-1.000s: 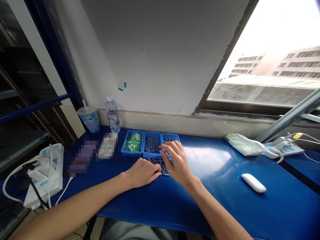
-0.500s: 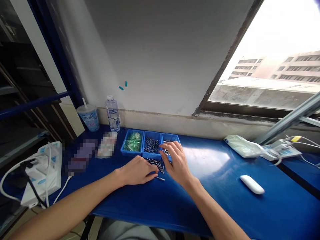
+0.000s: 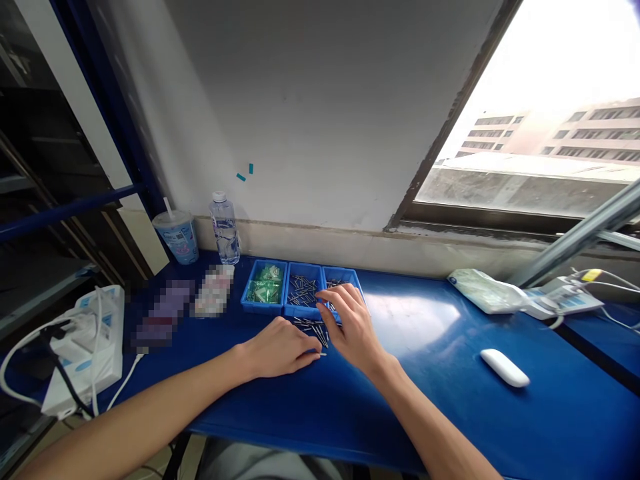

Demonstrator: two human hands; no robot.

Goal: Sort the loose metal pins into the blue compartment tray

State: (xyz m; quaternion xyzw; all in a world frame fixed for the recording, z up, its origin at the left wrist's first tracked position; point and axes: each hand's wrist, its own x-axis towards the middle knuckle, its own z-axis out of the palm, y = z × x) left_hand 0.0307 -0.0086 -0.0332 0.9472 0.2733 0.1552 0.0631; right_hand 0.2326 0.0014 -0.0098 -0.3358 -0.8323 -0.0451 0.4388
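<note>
My left hand (image 3: pixel 286 348) rests low over the blue table, its thumb and forefinger closed on a slim metal pin (image 3: pixel 323 354) whose pale end sticks out to the right. Just behind those fingers lies a loose pile of similar metal pins (image 3: pixel 314 328). My right hand (image 3: pixel 351 328) hovers beside the pile, in front of the right blue bin (image 3: pixel 345 272). Its thumb and forefinger are bent close together near the edge of the middle blue bin (image 3: pixel 303 312); what is between them is too small to make out. Both bins hold metal pins; the right one is partly hidden.
A left blue bin (image 3: pixel 263 309) contains green-tinted packets. Behind it stand a water bottle (image 3: pixel 227 233) and a lidded cup (image 3: pixel 179 239). A white power strip (image 3: pixel 113 340) with cables lies at left. At right are a white oblong case (image 3: pixel 505 368) and a plastic packet (image 3: pixel 485 292).
My left hand has shifted slightly right, and less of its pin shows past the fingertips. My right fingertips have moved a little left and down.
</note>
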